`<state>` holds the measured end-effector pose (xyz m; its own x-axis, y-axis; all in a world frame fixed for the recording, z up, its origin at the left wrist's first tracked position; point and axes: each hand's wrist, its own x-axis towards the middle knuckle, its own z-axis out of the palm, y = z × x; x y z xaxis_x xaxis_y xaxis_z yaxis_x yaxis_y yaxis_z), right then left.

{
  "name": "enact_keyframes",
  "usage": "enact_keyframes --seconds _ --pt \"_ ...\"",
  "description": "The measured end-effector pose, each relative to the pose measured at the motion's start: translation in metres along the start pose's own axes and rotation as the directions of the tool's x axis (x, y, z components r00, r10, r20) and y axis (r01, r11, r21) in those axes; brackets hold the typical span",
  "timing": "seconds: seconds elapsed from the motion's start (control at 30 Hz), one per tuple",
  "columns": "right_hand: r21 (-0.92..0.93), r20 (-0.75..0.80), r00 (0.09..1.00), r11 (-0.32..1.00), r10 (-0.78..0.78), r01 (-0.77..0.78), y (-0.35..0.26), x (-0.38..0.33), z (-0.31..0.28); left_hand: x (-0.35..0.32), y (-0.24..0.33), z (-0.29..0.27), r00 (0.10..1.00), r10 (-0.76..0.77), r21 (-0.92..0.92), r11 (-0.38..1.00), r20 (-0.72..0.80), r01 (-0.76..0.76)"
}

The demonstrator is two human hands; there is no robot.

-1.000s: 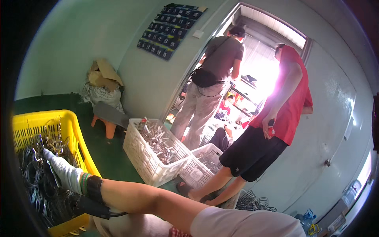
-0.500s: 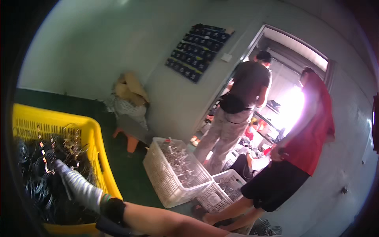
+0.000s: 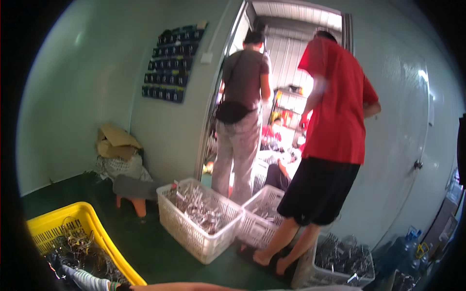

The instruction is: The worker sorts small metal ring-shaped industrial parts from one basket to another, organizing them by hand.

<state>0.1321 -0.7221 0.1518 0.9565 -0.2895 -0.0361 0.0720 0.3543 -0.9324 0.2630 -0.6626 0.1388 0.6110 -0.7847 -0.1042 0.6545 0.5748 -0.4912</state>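
My right hand (image 3: pixel 86 280), in a striped knit glove with a dark band at the wrist, reaches left across the lower edge. Its fingers are down among a tangle of thin dark wiry pieces (image 3: pixel 80 246), some glinting like metal. These lie in a yellow slotted plastic basket (image 3: pixel 108 248) at the lower left. The fingertips blend into the dark pieces, so their grip does not show. My left hand is out of view.
White baskets of metal pieces (image 3: pixel 167 213) (image 3: pixel 247 233) (image 3: pixel 310 271) stand ahead and right. A low stool (image 3: pixel 133 186) is by the wall. Two people, one in grey (image 3: pixel 245 77), one in red (image 3: pixel 335 106), stand by the doorway. Blue water bottles (image 3: pixel 405 250) stand far right.
My view has levelled and shifted right and up. The yellow basket and my gloved hand now sit lower in the picture. The person in red has turned their back and straightened.
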Motion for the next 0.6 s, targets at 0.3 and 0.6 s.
enact_keyframes --seconds 0.3,0.6 --pt "0.250 0.030 0.958 0.930 -0.284 0.268 -0.011 0.057 -0.016 -0.045 0.028 0.084 0.996 -0.057 -0.106 0.993 -0.075 0.049" --pt "0.083 -0.063 0.900 0.896 -0.432 0.436 -0.016 0.066 -0.030 -0.044 0.001 0.102 0.953 -0.244 -0.328 0.928 -0.180 0.176"
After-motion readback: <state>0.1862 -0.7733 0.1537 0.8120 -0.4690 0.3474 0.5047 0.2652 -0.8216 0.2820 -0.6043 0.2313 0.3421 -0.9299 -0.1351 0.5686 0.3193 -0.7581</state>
